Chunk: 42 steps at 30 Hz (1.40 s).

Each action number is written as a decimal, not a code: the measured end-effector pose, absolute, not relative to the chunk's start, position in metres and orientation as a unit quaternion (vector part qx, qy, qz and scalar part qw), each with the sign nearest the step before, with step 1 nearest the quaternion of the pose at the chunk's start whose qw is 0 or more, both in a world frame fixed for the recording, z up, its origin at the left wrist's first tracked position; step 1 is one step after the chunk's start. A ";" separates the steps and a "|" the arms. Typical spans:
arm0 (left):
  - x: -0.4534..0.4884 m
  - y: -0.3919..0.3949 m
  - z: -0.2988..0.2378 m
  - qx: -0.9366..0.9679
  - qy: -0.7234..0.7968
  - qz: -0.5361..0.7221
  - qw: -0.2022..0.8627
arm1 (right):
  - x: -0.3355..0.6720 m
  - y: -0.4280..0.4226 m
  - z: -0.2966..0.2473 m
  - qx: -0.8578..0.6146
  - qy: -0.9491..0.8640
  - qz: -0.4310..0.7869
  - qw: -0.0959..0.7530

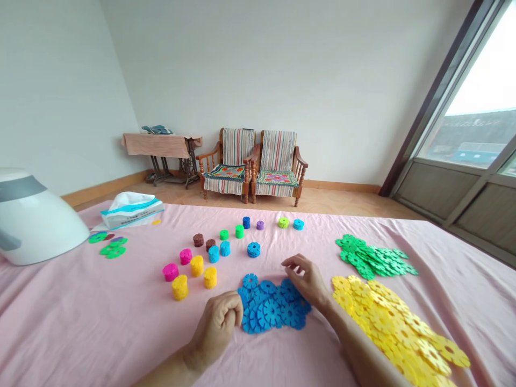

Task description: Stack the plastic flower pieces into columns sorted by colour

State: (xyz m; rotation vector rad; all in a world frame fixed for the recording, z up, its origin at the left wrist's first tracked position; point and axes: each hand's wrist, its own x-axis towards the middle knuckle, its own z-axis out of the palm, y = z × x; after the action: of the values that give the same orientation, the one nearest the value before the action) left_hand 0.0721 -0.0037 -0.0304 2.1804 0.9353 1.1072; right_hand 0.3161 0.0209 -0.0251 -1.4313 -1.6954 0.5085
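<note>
A pile of blue snowflake discs [268, 309] lies on the pink cloth in front of me. My left hand [220, 320] is curled closed at the pile's left edge; whatever its fingers may hold is hidden. Over the far right side of the pile hovers my right hand [304, 277], fingers loosely stretched and apart, with nothing visible in them. Just beyond the pile stands a short blue disc stack [253, 249]. Yellow stacks [180, 288], magenta stacks [170, 272], light blue stacks [213, 254] and brown stacks [198, 240] stand to the left.
To the right spread a yellow disc pile [387, 317] and a green disc pile [371, 256]. Farther back are green [239, 231], dark blue [246, 222] and purple stacks [260, 225]. A tissue pack [133, 211], loose discs [114, 248] and a white appliance [40, 220] occupy the left.
</note>
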 end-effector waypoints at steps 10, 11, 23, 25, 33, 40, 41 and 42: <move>0.071 -0.003 -0.034 0.786 0.354 0.393 0.321 | 0.303 0.033 0.008 -0.444 -0.820 0.328 0.151; 0.071 -0.003 -0.034 0.782 0.357 0.394 0.324 | 0.303 0.035 0.008 -0.442 -0.822 0.331 0.142; 0.071 -0.004 -0.030 0.763 0.379 0.385 0.354 | 0.304 0.047 0.010 -0.413 -0.826 0.370 0.102; 0.071 -0.003 -0.030 0.759 0.380 0.385 0.361 | 0.305 0.048 0.010 -0.417 -0.825 0.366 0.107; 0.071 -0.001 -0.031 0.751 0.380 0.394 0.369 | 0.310 0.050 0.005 -0.390 -0.827 0.386 0.121; 0.071 0.001 -0.036 0.752 0.383 0.388 0.371 | 0.312 0.054 0.003 -0.369 -0.825 0.410 0.123; 0.071 0.001 -0.037 0.751 0.384 0.388 0.371 | 0.313 0.054 0.002 -0.370 -0.825 0.409 0.122; 0.070 0.001 -0.037 0.751 0.384 0.388 0.371 | 0.313 0.054 0.002 -0.370 -0.825 0.409 0.121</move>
State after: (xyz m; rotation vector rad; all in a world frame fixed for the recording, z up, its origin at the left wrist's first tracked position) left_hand 0.0705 0.0012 -0.0374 1.9260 0.9848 0.9945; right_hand 0.3126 0.0544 0.0022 -1.0809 -2.4107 1.1951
